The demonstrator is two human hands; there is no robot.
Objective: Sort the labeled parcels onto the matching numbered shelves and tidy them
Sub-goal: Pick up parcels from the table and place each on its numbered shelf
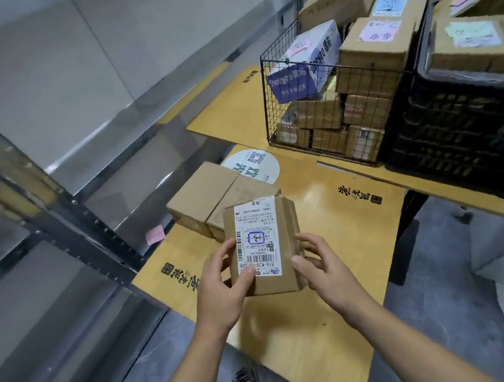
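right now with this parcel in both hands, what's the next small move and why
Probably shift the left hand so its thumb clears the label: both it and the right hand grip the parcel, but the thumb covers part of the printed code.

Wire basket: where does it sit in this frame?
In the head view, the wire basket stands upper right on the yellow table, right beside the black crate on its right, beyond the held parcel.
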